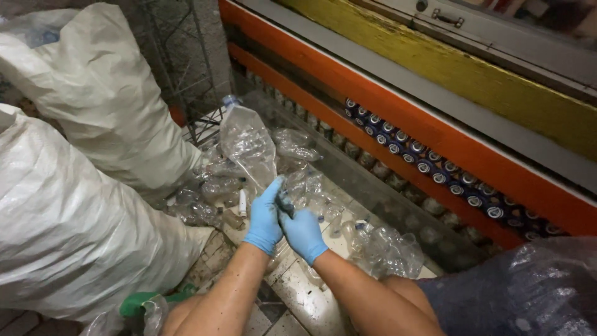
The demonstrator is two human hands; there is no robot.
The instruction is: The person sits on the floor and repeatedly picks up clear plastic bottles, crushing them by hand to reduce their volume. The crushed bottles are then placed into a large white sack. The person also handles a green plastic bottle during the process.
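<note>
Two hands in blue gloves meet near the middle of the scene, over a floor strewn with crushed clear plastic bottles [311, 193]. The left hand [265, 218] has its fingers curled narrowly around the lower end of a large clear plastic bottle [247, 143], which rises tilted from the grip toward the far left, its small pale cap at the top end. The right hand [303, 231] sits just beside the left, touching it, with fingers closed in a pinch on something small and dark at the bottle's base; what that piece is cannot be told. Both bare forearms come in from the near edge. To the left stand two big white woven sacks [81, 186], bulging and creased, one far and one near, the bottle heap lying against their feet. A green plastic piece [140, 303] shows at the near left by the left arm. At the near right corner lies a dark bluish plastic bag [522, 292], crinkled and shiny. Along the right runs an orange-painted ledge [435, 140] with a yellowed panel above it, and beneath it a slanting row of blue cans [429, 165] seen end-on.
</note>
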